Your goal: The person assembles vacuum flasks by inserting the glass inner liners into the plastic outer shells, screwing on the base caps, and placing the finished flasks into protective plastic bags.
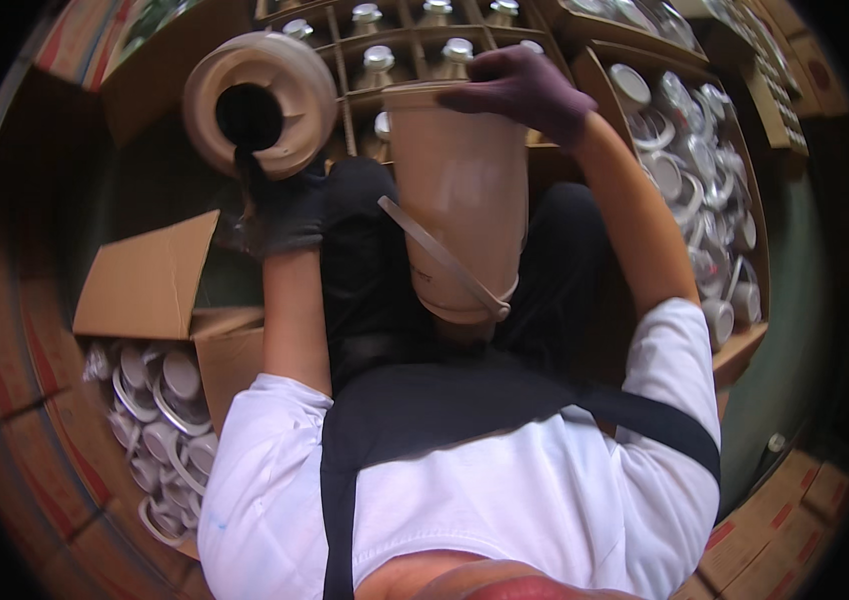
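Note:
A tall beige plastic jug (460, 195) with a strap handle stands upright on my lap, and my right hand (523, 88), in a dark purple glove, rests on its top rim. My left hand (280, 215), in a black glove, holds up a round beige lid (260, 100) with a dark hole in its middle, to the left of the jug. I wear a white shirt and a black apron.
A divided cardboard crate (400, 45) holds several capped bottles ahead of me. An open box (160, 400) at my lower left and a long box (705, 190) at my right are full of whitish lids. Stacked cartons ring the space.

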A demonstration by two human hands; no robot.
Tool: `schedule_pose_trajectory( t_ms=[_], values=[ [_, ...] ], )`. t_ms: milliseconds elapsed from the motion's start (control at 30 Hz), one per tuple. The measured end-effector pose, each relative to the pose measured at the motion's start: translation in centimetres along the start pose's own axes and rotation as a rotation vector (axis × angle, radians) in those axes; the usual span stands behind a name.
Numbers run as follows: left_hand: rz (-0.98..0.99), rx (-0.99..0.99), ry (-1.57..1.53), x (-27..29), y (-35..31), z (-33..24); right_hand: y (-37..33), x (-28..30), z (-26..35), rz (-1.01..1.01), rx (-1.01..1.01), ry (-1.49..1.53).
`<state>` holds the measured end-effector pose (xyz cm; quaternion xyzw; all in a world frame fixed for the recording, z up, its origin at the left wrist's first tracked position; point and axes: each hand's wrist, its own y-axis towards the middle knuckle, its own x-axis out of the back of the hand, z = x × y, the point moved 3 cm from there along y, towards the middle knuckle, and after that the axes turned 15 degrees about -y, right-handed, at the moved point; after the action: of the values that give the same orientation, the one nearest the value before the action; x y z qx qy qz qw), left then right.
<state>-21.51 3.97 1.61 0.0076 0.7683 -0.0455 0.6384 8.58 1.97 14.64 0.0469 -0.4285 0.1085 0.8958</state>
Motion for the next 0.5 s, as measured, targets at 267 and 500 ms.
schedule_pose_trajectory(
  t_ms=[267, 500],
  values=[
    [0.059, 0.209, -0.19, 0.9, 0.4, 2.4, 0.5, -3.8, -4.0, -0.029, -0.072, 0.277],
    [0.163, 0.149, 0.122, -2.6, 3.3, 4.0, -1.4, -3.8, -3.2, -0.274, 0.149, 0.81]
  ],
)
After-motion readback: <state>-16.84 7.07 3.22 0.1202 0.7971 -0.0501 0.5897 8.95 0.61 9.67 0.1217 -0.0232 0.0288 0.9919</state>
